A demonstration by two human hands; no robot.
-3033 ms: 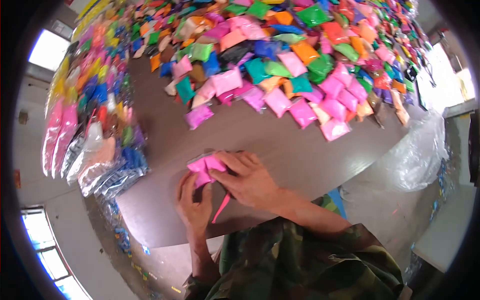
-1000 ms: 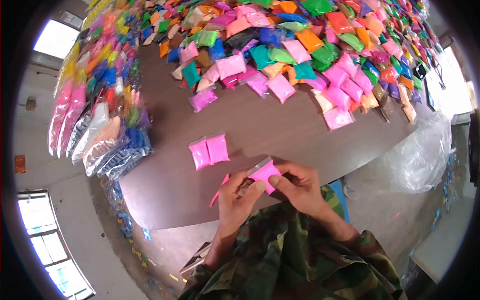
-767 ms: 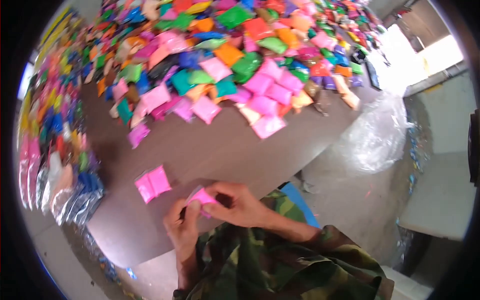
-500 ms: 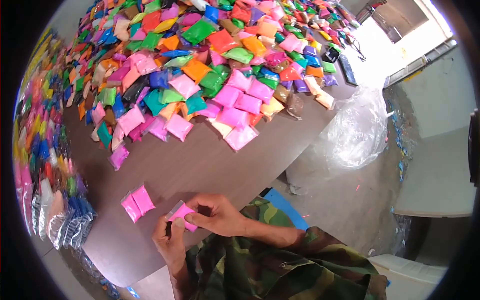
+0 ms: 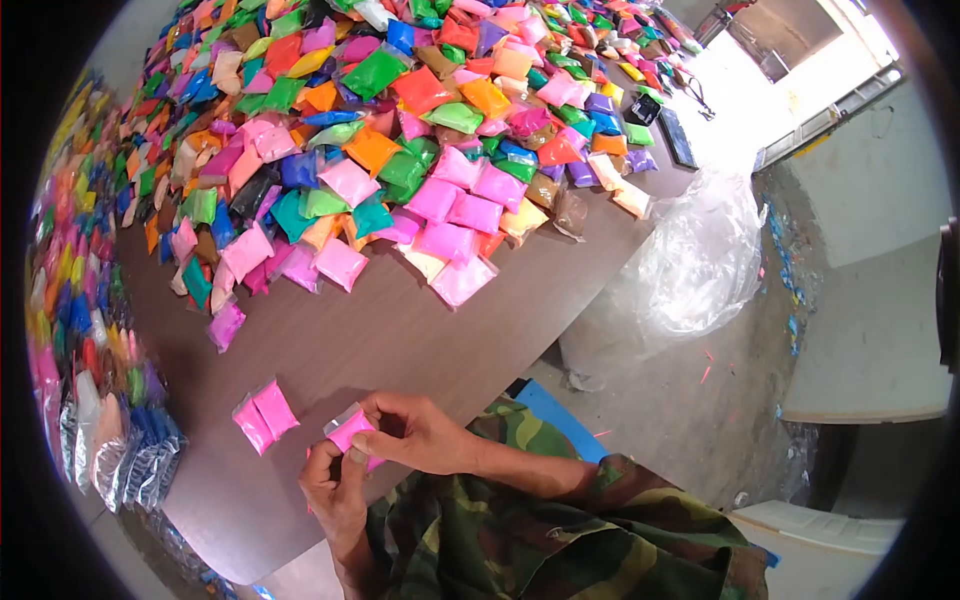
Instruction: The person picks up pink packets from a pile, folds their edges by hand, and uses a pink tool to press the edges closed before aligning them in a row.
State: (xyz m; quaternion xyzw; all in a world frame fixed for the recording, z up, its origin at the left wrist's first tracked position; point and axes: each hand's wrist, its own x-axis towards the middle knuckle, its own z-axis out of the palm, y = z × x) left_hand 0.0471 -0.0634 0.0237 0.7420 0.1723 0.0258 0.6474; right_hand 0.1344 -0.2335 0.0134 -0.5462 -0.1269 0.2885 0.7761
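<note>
A small pink packet (image 5: 349, 428) is pinched between both hands near the front edge of the table. My left hand (image 5: 335, 492) grips its lower left side, and my right hand (image 5: 415, 432) holds it from the right, thumb across its face. Close by on the left, two pink packets (image 5: 266, 414) lie side by side on the brown table (image 5: 370, 340). Farther back rises a big heap of coloured packets (image 5: 400, 170), with several pink ones (image 5: 447, 240) at its near edge.
Stacked coloured packets (image 5: 85, 330) line the left side. Clear plastic bags (image 5: 690, 270) hang at the table's right edge. A dark flat device (image 5: 677, 138) lies at the back right. Below is a blue object (image 5: 562, 420) beside the camouflage clothing (image 5: 520, 530).
The view has shifted slightly, so the heap and table sit a little farther left. Both hands still hold the pink packet, which is tilted slightly differently.
</note>
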